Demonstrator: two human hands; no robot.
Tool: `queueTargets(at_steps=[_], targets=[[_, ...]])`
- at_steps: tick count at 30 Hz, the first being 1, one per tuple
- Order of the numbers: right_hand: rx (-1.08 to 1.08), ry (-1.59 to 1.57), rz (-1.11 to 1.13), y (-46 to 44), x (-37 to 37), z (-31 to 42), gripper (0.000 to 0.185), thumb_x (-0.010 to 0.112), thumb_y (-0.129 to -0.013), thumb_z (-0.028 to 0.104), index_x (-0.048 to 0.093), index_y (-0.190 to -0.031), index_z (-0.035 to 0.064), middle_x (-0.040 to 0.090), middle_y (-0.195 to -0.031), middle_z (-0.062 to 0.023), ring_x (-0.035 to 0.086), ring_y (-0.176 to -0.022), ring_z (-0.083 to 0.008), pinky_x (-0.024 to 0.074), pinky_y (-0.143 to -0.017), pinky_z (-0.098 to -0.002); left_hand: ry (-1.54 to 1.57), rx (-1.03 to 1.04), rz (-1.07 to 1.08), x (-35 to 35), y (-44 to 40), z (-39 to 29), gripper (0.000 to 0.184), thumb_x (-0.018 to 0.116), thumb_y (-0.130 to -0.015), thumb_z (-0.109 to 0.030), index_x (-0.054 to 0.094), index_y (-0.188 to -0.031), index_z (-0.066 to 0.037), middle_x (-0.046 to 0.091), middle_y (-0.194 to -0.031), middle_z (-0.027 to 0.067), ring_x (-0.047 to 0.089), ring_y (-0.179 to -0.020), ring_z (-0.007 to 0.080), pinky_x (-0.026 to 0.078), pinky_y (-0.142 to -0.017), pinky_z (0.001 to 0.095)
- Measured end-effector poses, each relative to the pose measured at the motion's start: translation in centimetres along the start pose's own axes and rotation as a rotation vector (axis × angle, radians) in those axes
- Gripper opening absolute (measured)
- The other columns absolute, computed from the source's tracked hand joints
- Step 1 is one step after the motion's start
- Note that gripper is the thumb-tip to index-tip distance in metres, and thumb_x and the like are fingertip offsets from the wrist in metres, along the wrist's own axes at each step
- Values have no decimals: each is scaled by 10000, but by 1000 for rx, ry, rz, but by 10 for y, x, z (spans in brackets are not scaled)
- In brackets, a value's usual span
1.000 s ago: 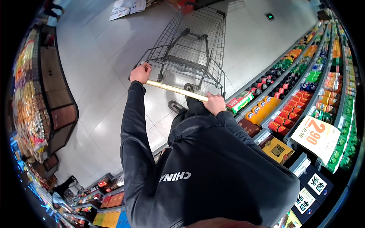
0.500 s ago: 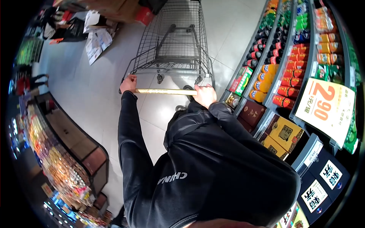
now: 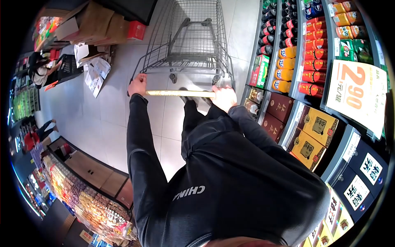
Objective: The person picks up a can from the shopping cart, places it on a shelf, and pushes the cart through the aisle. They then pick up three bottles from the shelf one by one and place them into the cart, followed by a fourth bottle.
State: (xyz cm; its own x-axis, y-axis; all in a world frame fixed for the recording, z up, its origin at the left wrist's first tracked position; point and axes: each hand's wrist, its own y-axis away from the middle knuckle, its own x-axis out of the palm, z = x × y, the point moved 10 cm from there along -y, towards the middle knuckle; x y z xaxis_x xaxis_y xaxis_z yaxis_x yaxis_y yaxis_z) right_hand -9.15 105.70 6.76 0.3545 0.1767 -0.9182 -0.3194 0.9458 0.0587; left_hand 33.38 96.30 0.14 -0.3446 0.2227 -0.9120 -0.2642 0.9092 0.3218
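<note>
A grey wire shopping cart [image 3: 191,45] stands in front of me, and I see nothing in its basket. Its light yellow handle bar [image 3: 179,94] runs across at waist height. At the bar's left end, my left hand [image 3: 138,85] is closed round it. My right hand [image 3: 224,97] grips the other end, close to the drinks shelf. Both arms are in black sleeves.
Shelves of bottles [image 3: 314,53] and boxed goods [image 3: 308,148] line the right side, with a large price sign [image 3: 356,95]. Cardboard boxes [image 3: 96,24] and papers [image 3: 97,76] lie upper left. A snack display [image 3: 88,191] stands lower left. People [image 3: 39,74] are at far left.
The view has swung round, so the cart now points straight up the frame. Boxes and people have come into view at left. Both hands have stayed on the bar.
</note>
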Motion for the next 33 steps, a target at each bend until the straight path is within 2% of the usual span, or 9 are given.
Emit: queueTargets(at_steps=[8,14,17,21,23,25,26,29,33], targets=[[185,70,-33,-17,7,13,235,695,-785,311,648,-893,107,663,-637,-117,670,-618,-323,538,-754,-423,-1,154,-15,-40,-67,-63,370,517,-975,-528,703,-1100,-233,744,-949,66,700,-915,326,546,-775,447],[285,138,34,-16,17,-5,237,709,-803,309,615,-894,112,670,-691,-89,657,-664,-329,513,-772,-427,-67,371,34,-37,-86,-118,383,476,-986,-476,709,-995,-172,739,-937,81,696,-919,317,537,-768,469],[274,201,13,-10,0,-12,191,652,-822,284,608,-901,116,670,-685,-94,667,-670,-312,497,-808,-422,-72,464,-6,-21,-87,-138,388,452,-990,-444,714,-983,-158,736,-938,95,692,-928,316,536,-782,478],[362,267,191,7,-13,-51,302,637,-861,399,608,-976,121,702,-805,-102,675,-792,-314,480,-858,-433,-47,598,-4,-11,-54,-178,449,419,-997,-430,724,-881,-122,733,-877,128,702,-827,348,550,-718,496],[502,261,428,19,-14,-85,364,631,-877,407,650,-1100,120,732,-968,-128,690,-978,-284,455,-949,-436,-50,643,44,9,-40,-195,471,411,-1002,-446,725,-885,-115,728,-861,149,702,-826,361,549,-727,507],[452,295,332,32,-18,-122,371,643,-857,375,680,-1131,128,731,-1028,-115,673,-1044,-268,438,-978,-427,-57,708,105,17,-10,-219,472,418,-1002,-450,722,-878,-111,725,-830,148,700,-804,363,550,-713,506],[516,359,446,41,-12,-150,365,654,-831,336,706,-1143,154,728,-1083,-82,660,-1088,-252,428,-991,-416,-16,748,132,22,5,-230,463,426,-1002,-443,721,-871,-110,720,-812,148,698,-790,362,550,-703,501],[635,354,353,50,-43,-192,268,657,-791,265,743,-1041,218,726,-1014,-66,663,-1054,-246,459,-894,-417,11,867,128,36,49,-263,417,461,-1003,-400,710,-839,-107,706,-767,143,689,-738,355,549,-672,489],[734,448,209,52,-88,-228,187,703,-755,204,731,-937,236,706,-1012,-52,634,-1076,-262,461,-924,-413,120,865,55,41,85,-304,387,493,-1009,-363,677,-801,-93,690,-763,137,675,-766,337,535,-676,480]])
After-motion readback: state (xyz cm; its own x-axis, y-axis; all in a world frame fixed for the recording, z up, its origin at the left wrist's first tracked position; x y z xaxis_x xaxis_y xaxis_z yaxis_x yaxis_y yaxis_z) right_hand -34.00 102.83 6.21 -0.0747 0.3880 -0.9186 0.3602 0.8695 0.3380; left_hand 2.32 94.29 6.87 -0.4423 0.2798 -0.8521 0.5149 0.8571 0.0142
